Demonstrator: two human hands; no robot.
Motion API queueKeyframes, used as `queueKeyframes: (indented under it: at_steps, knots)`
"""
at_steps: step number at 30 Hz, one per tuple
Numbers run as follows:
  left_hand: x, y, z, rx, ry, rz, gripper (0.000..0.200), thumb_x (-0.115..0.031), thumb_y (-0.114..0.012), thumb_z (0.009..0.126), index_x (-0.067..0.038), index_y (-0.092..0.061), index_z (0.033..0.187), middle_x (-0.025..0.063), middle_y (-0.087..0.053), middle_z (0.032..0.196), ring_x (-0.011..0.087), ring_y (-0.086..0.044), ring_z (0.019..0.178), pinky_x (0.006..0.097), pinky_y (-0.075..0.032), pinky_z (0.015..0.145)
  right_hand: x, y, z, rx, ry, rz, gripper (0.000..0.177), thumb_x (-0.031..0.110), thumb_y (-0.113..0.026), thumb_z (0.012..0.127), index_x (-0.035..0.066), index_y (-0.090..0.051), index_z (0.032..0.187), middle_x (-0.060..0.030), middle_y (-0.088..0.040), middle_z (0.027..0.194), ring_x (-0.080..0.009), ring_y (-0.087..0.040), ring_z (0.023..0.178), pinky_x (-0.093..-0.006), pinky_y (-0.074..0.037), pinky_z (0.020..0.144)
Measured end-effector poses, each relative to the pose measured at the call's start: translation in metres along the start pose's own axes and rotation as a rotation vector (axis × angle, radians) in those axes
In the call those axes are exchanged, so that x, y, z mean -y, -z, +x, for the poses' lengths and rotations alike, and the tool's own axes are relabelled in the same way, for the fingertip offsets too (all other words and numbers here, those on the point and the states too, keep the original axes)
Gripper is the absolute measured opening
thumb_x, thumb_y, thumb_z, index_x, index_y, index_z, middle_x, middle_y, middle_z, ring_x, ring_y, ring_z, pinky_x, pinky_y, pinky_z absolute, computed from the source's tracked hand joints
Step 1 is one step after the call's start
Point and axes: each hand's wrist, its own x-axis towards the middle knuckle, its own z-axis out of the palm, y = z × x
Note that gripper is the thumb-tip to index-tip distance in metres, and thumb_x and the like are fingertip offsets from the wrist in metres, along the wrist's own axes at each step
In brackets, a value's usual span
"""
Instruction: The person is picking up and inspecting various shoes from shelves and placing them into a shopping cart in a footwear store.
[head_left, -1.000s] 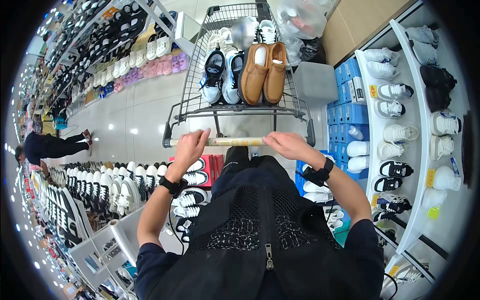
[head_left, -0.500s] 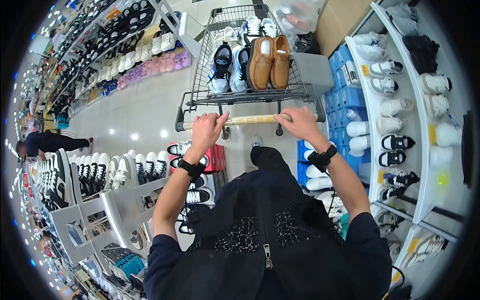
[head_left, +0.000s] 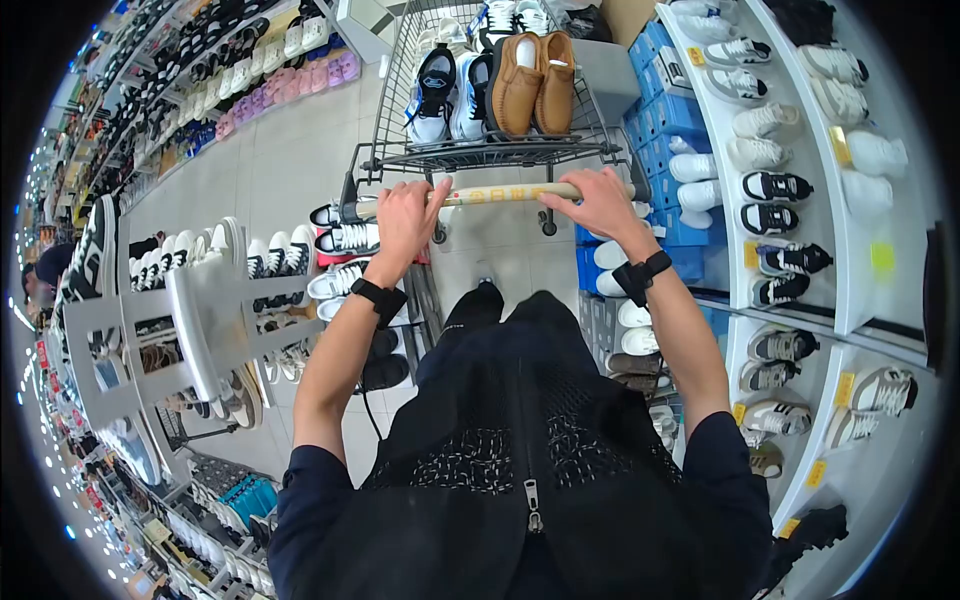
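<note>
The beige cart handle with yellow lettering [head_left: 505, 194] was gripped near its left end by the left hand's curled fingers [head_left: 408, 212]. Black-and-white lace-up sneakers [head_left: 436, 95], then tan leather slip-on shoes [head_left: 516, 88], were carried in the black wire cart [head_left: 392, 112]. Near its right end, the handle was held by the right hand's fingers [head_left: 596, 205].
</note>
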Motion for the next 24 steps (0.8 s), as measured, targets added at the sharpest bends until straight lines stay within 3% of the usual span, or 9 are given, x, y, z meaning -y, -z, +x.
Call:
queueKeyframes:
  at_steps: [4, 11, 12, 20, 24]
  knots:
    - [-0.027, -0.003, -0.048, -0.076, 0.016, 0.005, 0.047, -0.041, -0.057, 0.097, -0.005, -0.061, 0.066, 0.0113, -0.062, 0.066, 0.0314, -0.06, 0.072, 0.0437, -0.041, 0.072, 0.005, -0.008, -0.051, -0.041, 0.008, -0.028, 0.048, 0.055, -0.061, 0.09, 0.009, -0.068, 0.08, -0.0072, -0.065, 0.074, -0.0273, -0.059, 0.074, -0.0378, -0.035, 0.074]
    - [-0.076, -0.001, -0.137, -0.035, 0.068, 0.021, 0.043, -0.04, -0.058, 0.096, -0.005, -0.067, 0.072, 0.0101, -0.065, 0.069, 0.0296, -0.061, 0.072, 0.0423, -0.041, 0.075, 0.013, -0.015, -0.15, -0.041, 0.043, -0.034, 0.05, 0.056, -0.06, 0.091, 0.008, -0.068, 0.083, -0.0085, -0.067, 0.079, -0.0271, -0.061, 0.079, -0.0384, -0.038, 0.08]
    - [-0.084, 0.0, -0.15, -0.106, 0.022, -0.012, 0.042, -0.039, -0.059, 0.096, -0.005, -0.066, 0.072, 0.01, -0.064, 0.069, 0.0293, -0.061, 0.072, 0.0419, -0.041, 0.075, 0.014, -0.015, -0.166, -0.026, 0.035, -0.062, 0.051, 0.057, -0.059, 0.091, 0.007, -0.069, 0.085, -0.009, -0.068, 0.082, -0.0271, -0.062, 0.08, -0.0384, -0.038, 0.081]
    - [-0.143, 0.017, -0.257, -0.035, 0.057, 0.052, 0.043, -0.04, -0.058, 0.097, -0.006, -0.063, 0.069, 0.011, -0.064, 0.067, 0.0302, -0.061, 0.071, 0.0431, -0.04, 0.07, 0.04, -0.023, -0.284, -0.119, 0.06, -0.041, 0.048, 0.055, -0.063, 0.09, 0.008, -0.071, 0.092, -0.0097, -0.069, 0.084, -0.0257, -0.063, 0.082, -0.0364, -0.039, 0.08]
    - [-0.159, 0.017, -0.309, -0.052, 0.015, -0.003, 0.046, -0.04, -0.058, 0.097, -0.006, -0.061, 0.067, 0.0114, -0.063, 0.066, 0.0308, -0.061, 0.069, 0.0442, -0.04, 0.069, 0.058, -0.025, -0.343, -0.054, -0.007, -0.038, 0.056, 0.06, -0.059, 0.09, 0.006, -0.072, 0.093, -0.011, -0.07, 0.085, -0.0263, -0.064, 0.084, -0.037, -0.037, 0.084]
